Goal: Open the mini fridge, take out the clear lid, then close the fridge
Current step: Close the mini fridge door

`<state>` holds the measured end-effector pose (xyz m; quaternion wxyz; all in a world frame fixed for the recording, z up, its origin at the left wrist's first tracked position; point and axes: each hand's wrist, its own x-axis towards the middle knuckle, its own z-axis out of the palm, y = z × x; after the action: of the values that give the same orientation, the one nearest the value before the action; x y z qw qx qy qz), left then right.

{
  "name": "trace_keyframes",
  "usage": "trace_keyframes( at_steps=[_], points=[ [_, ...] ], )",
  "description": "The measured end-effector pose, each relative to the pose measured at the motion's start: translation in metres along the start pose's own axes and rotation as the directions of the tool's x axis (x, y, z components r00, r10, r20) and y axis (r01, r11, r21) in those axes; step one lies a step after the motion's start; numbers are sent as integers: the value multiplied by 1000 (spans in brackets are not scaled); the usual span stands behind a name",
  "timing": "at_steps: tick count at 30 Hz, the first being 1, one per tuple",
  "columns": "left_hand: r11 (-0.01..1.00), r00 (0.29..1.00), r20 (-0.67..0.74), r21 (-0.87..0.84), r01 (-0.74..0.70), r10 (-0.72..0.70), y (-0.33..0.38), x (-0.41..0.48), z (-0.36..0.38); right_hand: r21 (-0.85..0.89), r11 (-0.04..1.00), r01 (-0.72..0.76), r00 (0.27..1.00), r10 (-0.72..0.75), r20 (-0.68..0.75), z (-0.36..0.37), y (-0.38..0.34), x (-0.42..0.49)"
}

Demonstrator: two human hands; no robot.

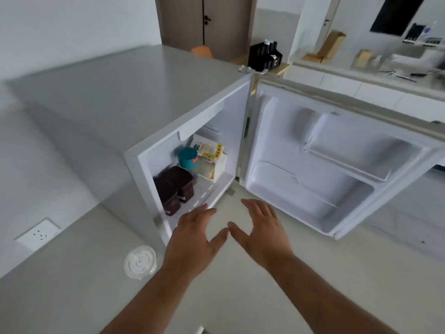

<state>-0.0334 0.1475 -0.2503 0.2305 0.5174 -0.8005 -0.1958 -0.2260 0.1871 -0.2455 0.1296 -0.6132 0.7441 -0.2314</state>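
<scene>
Pale floor, round ribbed clear lid.

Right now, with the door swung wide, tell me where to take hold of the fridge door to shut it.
Take the fridge door by its free vertical edge, farthest from the hinge, with the right hand coming from the right. The door stands wide open, so that edge likely gives most leverage.

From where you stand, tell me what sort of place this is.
Probably a small flat's kitchen corner: an open mini fridge stocked with food, a white counter with drawers behind it, and a wooden door beyond.
</scene>
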Motion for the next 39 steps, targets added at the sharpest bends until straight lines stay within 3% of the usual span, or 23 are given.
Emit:
trace_keyframes(
  at_steps=[10,16,20,24,28,39],
  points=[
    [964,942,-245,190,-187,231,92,92,-97,-203,975,86,952,-141,-271,-164,-8,56],
    [947,924,-297,279,-157,240,115,128,-162,-256,966,33,923,-128,-362,-250,-11,78],
    [931,945,-272,357,-74,180,101,145,-191,-325,938,-118,946,6,-325,-289,11,85],
    [881,984,-123,469,-55,127,82,147,-202,-496,838,-227,969,145,-199,-303,38,84],
    [902,989,-67,420,-94,135,78,148,-201,-535,804,-261,965,231,-123,-305,62,78],
    [905,989,-75,417,-85,127,70,154,-193,-492,847,-203,976,131,-176,-305,68,49]
  ],
)
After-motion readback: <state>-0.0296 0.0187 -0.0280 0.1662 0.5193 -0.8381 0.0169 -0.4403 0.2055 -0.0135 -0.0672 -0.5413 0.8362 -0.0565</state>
